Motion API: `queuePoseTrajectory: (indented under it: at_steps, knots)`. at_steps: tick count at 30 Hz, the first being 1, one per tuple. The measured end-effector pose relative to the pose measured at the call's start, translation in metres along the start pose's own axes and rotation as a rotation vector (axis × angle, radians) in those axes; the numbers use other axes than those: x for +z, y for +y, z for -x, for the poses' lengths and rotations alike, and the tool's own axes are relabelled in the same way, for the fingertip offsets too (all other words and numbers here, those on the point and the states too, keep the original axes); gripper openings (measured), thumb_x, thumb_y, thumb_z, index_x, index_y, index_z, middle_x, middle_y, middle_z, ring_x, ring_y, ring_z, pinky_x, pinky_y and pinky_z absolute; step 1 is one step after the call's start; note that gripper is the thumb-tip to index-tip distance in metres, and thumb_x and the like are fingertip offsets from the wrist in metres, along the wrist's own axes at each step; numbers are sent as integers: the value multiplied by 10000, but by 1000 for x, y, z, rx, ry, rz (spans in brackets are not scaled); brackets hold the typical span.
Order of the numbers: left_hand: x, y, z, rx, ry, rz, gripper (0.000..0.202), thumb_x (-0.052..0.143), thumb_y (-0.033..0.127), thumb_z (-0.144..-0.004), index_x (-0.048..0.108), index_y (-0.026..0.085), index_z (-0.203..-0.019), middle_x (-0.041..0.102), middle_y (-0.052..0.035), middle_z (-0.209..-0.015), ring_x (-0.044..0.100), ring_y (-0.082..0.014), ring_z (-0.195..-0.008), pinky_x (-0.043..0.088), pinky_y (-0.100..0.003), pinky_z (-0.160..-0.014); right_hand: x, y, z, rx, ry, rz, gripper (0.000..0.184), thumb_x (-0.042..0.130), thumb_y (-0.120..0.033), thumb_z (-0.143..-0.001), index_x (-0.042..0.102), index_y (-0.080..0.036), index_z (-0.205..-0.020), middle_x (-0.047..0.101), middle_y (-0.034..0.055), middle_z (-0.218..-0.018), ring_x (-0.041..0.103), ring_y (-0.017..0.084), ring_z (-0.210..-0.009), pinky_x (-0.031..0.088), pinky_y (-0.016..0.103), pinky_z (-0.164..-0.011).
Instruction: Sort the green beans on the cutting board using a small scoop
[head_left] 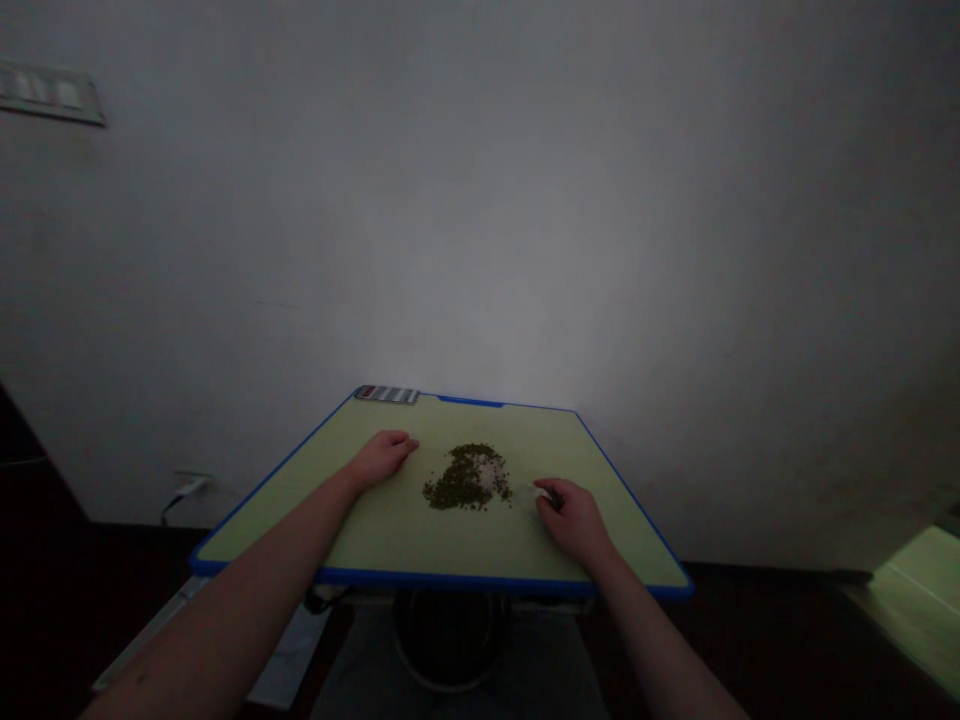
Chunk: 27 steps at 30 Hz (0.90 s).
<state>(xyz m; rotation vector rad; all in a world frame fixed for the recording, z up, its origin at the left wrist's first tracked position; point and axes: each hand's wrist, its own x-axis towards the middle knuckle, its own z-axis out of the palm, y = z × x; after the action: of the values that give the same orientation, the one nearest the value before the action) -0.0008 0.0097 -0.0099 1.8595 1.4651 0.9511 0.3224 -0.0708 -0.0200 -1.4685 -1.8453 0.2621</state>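
A heap of small green grains point(466, 477) with some whitish ones mixed in lies in the middle of a pale green tabletop with a blue rim point(420, 577). My left hand point(384, 456) rests palm down on the top just left of the heap, its fingers loosely curled and holding nothing that shows. My right hand point(570, 510) lies right of the heap, its fingers pinched together around something small and pale that I cannot name.
A striped strip point(387, 394) sits at the table's far left corner. A white wall stands close behind. A wall socket with a plugged cable point(186, 488) is low on the left. Another green surface point(919, 590) shows at the far right. The floor below is dark.
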Motion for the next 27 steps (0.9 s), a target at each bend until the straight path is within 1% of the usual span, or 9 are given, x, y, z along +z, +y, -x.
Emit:
queuePoseTrajectory:
  at_steps: [2,6,8,13,16,21,24,27]
  knots:
    - [0,0,0,0,-4,-4,387,413,507,-688,420,171,-496,378,47,-407,345,-93,-413,261,-231,-446,0,0,-1,18,24,24,307,448,-250,-691,632,-159,-919,654,57,-797,573,146,-674,433,251,-641]
    - [-1,2,1,0,-11,-12,381,419,496,-685,422,168,-492,380,45,-407,347,-93,-417,262,-232,-449,-2,2,-2,81,80,32,310,455,-249,-674,630,-142,-907,648,51,-717,566,143,-620,430,248,-607]
    - [-1,3,2,-6,-3,-12,378,419,496,-683,426,167,-497,380,45,-407,346,-93,-418,260,-231,-448,-2,2,-1,74,84,19,307,454,-256,-678,629,-145,-905,646,47,-708,564,139,-612,430,247,-601]
    - [-1,5,2,-16,-2,-9,382,420,506,-678,432,165,-506,384,46,-414,349,-93,-423,261,-230,-450,1,2,0,2,46,-5,306,457,-250,-680,628,-152,-914,650,58,-764,569,142,-645,437,250,-614]
    - [-1,6,2,-22,-5,-5,386,422,514,-673,433,165,-508,386,45,-417,351,-95,-423,259,-230,-447,2,2,-1,20,62,21,311,452,-245,-679,627,-152,-920,649,58,-755,570,146,-644,437,257,-621]
    - [-1,5,3,-16,-1,10,382,431,507,-672,425,165,-501,377,48,-411,344,-89,-414,257,-228,-439,-2,4,-3,83,126,52,302,461,-245,-671,629,-149,-903,644,49,-722,570,145,-639,430,254,-624]
    - [0,4,2,-11,-13,11,376,425,498,-683,423,166,-506,370,51,-405,339,-87,-406,255,-228,-434,-2,3,-3,88,106,34,298,459,-241,-681,622,-148,-913,643,48,-726,570,141,-636,430,246,-617]
    - [0,3,1,-14,-14,0,374,419,490,-691,414,169,-500,360,52,-400,338,-88,-401,255,-228,-431,0,2,-3,51,74,38,303,456,-241,-696,618,-148,-934,646,54,-757,571,141,-651,432,246,-633]
